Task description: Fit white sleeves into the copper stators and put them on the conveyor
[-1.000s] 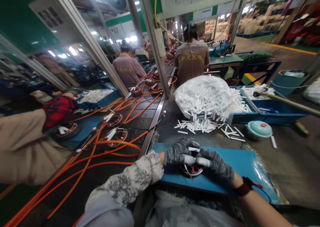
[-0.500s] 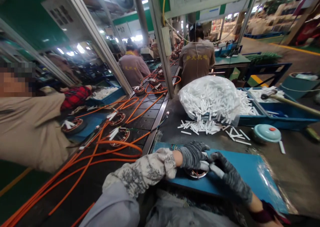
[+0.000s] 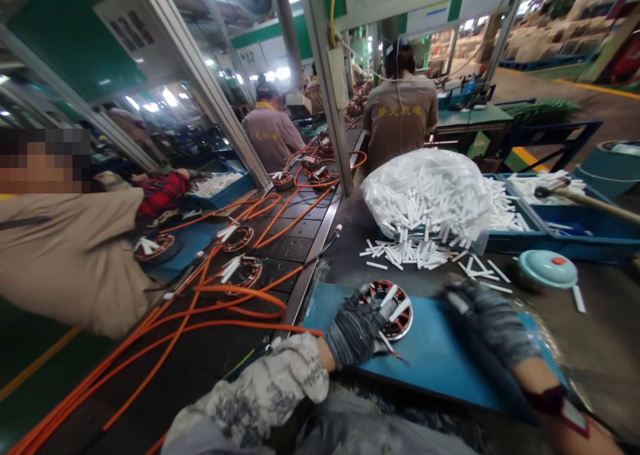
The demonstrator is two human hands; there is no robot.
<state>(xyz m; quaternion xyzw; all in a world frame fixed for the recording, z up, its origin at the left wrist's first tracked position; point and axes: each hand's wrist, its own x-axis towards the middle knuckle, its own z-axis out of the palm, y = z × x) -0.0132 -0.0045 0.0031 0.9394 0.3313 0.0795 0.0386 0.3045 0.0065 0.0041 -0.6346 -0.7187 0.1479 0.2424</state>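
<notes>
Over a blue mat, gripping a wire-wound ring with left hand curled; hovering with right hand, opening and hold too blurred to tell.

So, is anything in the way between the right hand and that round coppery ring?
Nothing visible: only blue mat lies between the right hand and the coppery ring. The left hand covers part of the ring's left side.

The left hand grips a ring bearing white tubes; the right hand, blurred, is above the mat.
</notes>
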